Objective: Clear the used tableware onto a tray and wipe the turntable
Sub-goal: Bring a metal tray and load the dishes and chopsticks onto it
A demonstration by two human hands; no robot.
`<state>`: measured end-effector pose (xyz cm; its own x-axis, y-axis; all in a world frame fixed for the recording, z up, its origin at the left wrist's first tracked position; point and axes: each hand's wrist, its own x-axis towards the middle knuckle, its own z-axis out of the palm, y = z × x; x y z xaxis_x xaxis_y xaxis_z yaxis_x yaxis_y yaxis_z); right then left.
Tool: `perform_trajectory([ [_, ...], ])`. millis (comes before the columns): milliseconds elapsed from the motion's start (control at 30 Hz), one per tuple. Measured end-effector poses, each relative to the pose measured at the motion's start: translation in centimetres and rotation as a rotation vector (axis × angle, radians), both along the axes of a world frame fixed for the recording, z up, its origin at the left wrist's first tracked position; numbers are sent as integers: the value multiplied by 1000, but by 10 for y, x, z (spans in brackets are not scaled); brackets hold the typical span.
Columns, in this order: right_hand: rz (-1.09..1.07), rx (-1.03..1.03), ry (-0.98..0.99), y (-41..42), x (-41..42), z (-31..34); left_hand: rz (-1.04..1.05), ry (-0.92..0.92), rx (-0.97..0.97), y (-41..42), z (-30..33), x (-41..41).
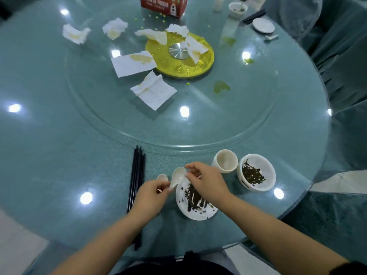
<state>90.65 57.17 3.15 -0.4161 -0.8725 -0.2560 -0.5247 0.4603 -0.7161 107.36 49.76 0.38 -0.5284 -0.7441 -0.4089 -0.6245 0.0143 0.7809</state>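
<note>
The left hand (154, 190) pinches the handle of the white spoon (177, 176), whose long axis runs from that grip up and right, bowl over the rim of the dirty plate (195, 203) on the surface. The right hand (206, 180), fingers curled, touches the bowl end, equally near.

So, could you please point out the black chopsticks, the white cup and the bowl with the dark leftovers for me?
black chopsticks (136, 179): head view, middle of the bundle.
white cup (226, 161): head view, inner wall of the cup.
bowl (269, 167): head view, bare white inner wall on the right.
</note>
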Motion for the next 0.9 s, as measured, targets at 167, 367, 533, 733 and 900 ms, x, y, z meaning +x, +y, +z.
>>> perform_trajectory([
  [167,73,64,-9,-27,21,-14,195,17,129,11,-4,21],
  [367,191,164,99,-50,35,-27,361,13,259,12,-23,33],
  [533,235,187,164,-62,36,-38,400,-35,215,11,-39,28],
  [733,267,241,151,-61,38,-49,317,-152,107,15,-45,31],
  [900,203,231,99,-58,38,-52,209,-236,-27,14,-45,30],
])
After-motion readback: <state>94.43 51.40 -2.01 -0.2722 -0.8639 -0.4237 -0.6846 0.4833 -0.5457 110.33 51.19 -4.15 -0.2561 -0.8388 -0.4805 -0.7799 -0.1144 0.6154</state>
